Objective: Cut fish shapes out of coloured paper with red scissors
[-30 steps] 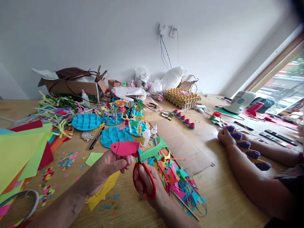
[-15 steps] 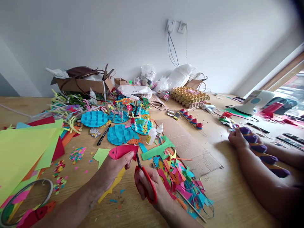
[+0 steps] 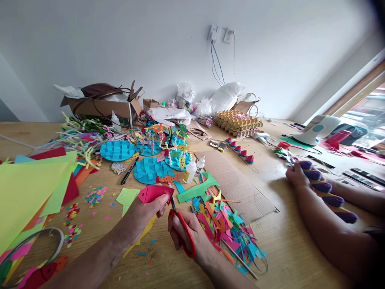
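Observation:
Pinched in my left hand (image 3: 152,206) is a red paper fish (image 3: 152,192) with a drawn eye and gill line, its tail end pointing right. My right hand (image 3: 185,228) grips red-handled scissors (image 3: 190,239), fingers in the loops. The dark blades touch the fish's tail edge, near my left fingertips. Under my left wrist lies a yellow paper strip (image 3: 144,233), and a light green paper piece (image 3: 128,197) lies just beyond. Right of the scissors spreads a heap of coloured paper scraps (image 3: 219,220).
Blue round bases (image 3: 155,170), two glue bottles (image 3: 190,171) and a black marker (image 3: 130,170) stand or lie ahead. Coloured paper sheets (image 3: 30,192) and a tape roll (image 3: 58,241) are at left. At right, another person's hand (image 3: 296,176) holds a purple-painted egg-carton strip (image 3: 321,187).
The scissor blades have shifted slightly at the fish's tail and look closer together. My left hand keeps its hold on the fish. The whole view has moved a little.

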### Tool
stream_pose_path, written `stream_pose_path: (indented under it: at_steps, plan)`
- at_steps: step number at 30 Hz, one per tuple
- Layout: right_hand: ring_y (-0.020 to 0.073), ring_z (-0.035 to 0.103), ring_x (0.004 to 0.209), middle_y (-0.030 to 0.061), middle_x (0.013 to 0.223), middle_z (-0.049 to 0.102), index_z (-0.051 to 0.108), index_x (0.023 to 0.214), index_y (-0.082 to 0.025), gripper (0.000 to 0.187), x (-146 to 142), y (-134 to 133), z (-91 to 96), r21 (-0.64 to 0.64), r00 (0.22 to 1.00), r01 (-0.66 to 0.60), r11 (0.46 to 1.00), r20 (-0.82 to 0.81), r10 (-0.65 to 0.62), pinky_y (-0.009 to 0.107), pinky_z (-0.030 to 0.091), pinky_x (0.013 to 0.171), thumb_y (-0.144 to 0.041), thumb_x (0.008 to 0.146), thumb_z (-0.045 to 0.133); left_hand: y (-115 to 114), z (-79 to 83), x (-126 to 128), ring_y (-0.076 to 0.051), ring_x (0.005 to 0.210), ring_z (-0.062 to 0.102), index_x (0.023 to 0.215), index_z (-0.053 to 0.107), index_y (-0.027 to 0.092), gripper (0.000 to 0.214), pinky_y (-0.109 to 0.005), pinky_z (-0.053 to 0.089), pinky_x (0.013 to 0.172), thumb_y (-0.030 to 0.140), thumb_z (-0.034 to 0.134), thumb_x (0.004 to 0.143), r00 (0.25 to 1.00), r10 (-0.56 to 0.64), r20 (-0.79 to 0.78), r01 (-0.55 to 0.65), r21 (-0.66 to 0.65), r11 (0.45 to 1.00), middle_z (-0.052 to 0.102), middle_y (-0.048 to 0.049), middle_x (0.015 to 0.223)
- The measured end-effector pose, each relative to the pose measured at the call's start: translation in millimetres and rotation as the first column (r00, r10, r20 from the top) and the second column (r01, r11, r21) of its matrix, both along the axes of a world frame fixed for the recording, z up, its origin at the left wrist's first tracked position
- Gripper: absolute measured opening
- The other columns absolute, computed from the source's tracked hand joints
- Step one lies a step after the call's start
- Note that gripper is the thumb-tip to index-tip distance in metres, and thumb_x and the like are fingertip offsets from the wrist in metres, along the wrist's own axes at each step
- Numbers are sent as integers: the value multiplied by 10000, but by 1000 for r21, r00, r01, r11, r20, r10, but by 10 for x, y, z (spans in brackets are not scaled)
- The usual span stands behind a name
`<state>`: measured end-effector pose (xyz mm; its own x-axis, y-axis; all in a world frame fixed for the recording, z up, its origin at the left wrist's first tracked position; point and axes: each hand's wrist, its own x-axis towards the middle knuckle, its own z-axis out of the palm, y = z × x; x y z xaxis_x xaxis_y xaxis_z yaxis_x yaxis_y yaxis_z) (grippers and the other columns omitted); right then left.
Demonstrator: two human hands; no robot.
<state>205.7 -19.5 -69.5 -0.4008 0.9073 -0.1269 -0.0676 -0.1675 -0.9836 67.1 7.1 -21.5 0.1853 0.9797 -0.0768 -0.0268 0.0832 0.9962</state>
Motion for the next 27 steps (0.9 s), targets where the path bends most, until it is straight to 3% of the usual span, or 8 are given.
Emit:
stream_pose_path:
  at_steps: [27]
  plan:
    - [71, 337, 379, -64, 417, 401, 492, 664, -157, 544, -13, -9, 55, 46, 1000, 8, 999, 14, -8, 200, 250, 411, -698, 718, 466, -39, -153, 51, -123, 511, 412, 537, 471, 196, 259, -251, 352, 521, 316, 504, 765, 997, 26, 75, -26, -5, 1000, 460, 40, 492]
